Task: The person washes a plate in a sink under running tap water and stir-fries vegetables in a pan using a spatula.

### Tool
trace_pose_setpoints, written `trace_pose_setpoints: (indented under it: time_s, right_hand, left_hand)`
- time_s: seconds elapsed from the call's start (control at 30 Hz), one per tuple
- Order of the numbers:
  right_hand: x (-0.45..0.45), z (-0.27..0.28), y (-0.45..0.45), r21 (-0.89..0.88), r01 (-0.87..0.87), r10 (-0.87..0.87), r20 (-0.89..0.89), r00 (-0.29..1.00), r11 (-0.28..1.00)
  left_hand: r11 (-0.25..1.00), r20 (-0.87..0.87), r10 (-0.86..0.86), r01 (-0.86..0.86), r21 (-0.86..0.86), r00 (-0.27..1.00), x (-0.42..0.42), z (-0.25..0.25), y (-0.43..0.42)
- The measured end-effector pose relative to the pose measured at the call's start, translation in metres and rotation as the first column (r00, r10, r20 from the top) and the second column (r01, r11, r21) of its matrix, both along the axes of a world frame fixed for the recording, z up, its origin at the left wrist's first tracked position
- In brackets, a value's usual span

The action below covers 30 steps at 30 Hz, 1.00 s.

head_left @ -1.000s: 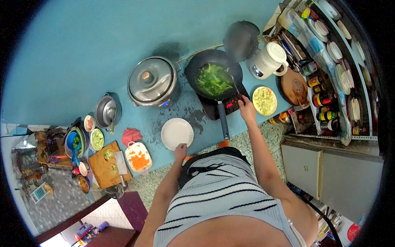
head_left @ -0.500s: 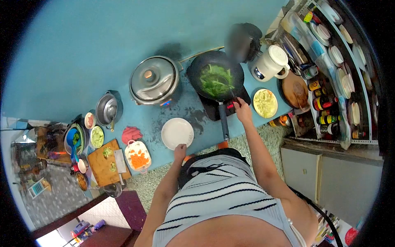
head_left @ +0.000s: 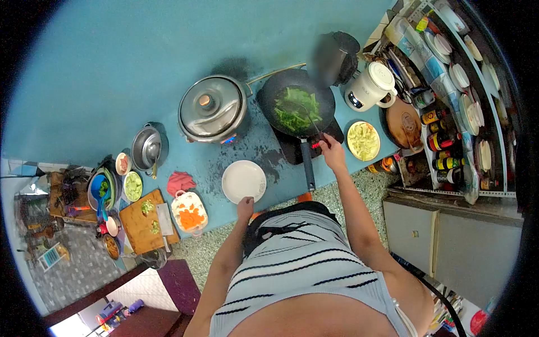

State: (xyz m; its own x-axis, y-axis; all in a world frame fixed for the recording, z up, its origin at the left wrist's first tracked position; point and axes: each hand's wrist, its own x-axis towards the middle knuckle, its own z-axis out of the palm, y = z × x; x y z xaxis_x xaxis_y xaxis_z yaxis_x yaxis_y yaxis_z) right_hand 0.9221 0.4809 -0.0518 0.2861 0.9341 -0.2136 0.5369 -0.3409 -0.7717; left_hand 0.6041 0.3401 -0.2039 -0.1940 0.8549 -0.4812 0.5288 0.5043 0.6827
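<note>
My right hand [head_left: 332,155] is closed round the thin dark handle of a spatula [head_left: 316,127] that reaches into a black wok [head_left: 268,106]. Chopped leafy greens [head_left: 300,100] lie inside the wok and partly hide the spatula's head. The wok rests on a black cooker [head_left: 289,153], its long handle pointing towards my body. At the counter's near edge, my left hand [head_left: 245,208] grips the rim of a bare white plate [head_left: 241,181].
Left of the wok stands a lidded metal pot [head_left: 208,112]. A knife [head_left: 164,220] lies on a cutting board [head_left: 137,227], beside a dish of orange pieces [head_left: 190,216]. On the right are a bowl of pale cut vegetables [head_left: 363,140], a white kettle [head_left: 368,87] and a bottle shelf [head_left: 477,194].
My right hand has moved the spatula, and the greens in the wok have shifted and spread nearer its handle side. My left hand stays on the plate.
</note>
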Motion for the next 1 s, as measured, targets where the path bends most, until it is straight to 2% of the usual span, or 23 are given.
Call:
trace_pose_setpoints:
  time_s: [0.07,0.13,0.23,0.37,0.47,0.53,0.7,0.8,0.83,0.9,0.93,1.0]
  right_hand:
    - [0.007,-0.002,-0.002,0.055,-0.010,0.007,0.066,0.998,0.998]
    - [0.010,0.020,-0.007,-0.145,-0.059,0.047,-0.087,0.995,0.988]
    - [0.008,0.006,-0.012,-0.075,-0.087,0.089,0.027,0.996,0.993]
    - [0.000,-0.006,-0.008,-0.058,-0.018,0.022,0.070,0.997,0.998]
    - [0.001,0.015,-0.015,-0.042,-0.062,0.064,0.051,0.997,0.997]
    - [0.007,0.013,-0.017,-0.069,-0.077,0.080,0.046,0.996,0.995]
    - [0.003,0.014,-0.015,-0.142,-0.029,0.034,0.034,0.999,0.989]
    - [0.005,-0.002,-0.017,0.242,-0.032,-0.048,0.319,0.946,0.970]
    - [0.007,-0.001,-0.018,0.242,-0.034,-0.047,0.321,0.946,0.970]
    - [0.008,0.000,-0.018,0.086,0.064,-0.084,0.260,0.962,0.994]
    - [0.007,0.000,-0.020,0.086,0.062,-0.082,0.261,0.962,0.994]
    - [0.006,0.000,-0.023,0.069,0.007,-0.034,0.406,0.913,0.998]
  left_hand:
    - [1.000,-0.003,-0.019,0.019,-0.002,1.000,-0.001,-0.001,0.003]
    - [0.999,-0.031,-0.033,0.033,-0.004,0.999,-0.001,-0.004,0.004]
    - [0.997,-0.036,-0.071,0.073,0.038,0.997,0.001,-0.002,0.005]
    - [0.998,-0.048,-0.062,0.063,0.019,0.997,0.005,0.013,0.010]
    - [0.999,-0.033,-0.048,0.049,0.001,0.998,0.001,0.003,0.011]
    - [0.993,-0.023,-0.055,0.057,0.107,0.998,-0.004,-0.004,0.009]
    - [0.996,-0.039,-0.063,0.065,0.060,0.997,-0.009,-0.006,0.009]
    - [0.998,-0.031,-0.059,0.060,0.033,0.998,-0.014,-0.005,0.009]
    - [0.998,-0.047,-0.061,0.062,0.020,0.997,-0.014,-0.004,0.010]
    - [0.998,-0.027,-0.037,0.039,0.043,0.999,-0.016,-0.003,0.008]
    - [0.998,-0.010,-0.020,0.021,0.067,1.000,-0.017,-0.004,0.007]
    - [0.998,-0.024,-0.030,0.031,0.056,0.999,-0.020,-0.002,0.006]
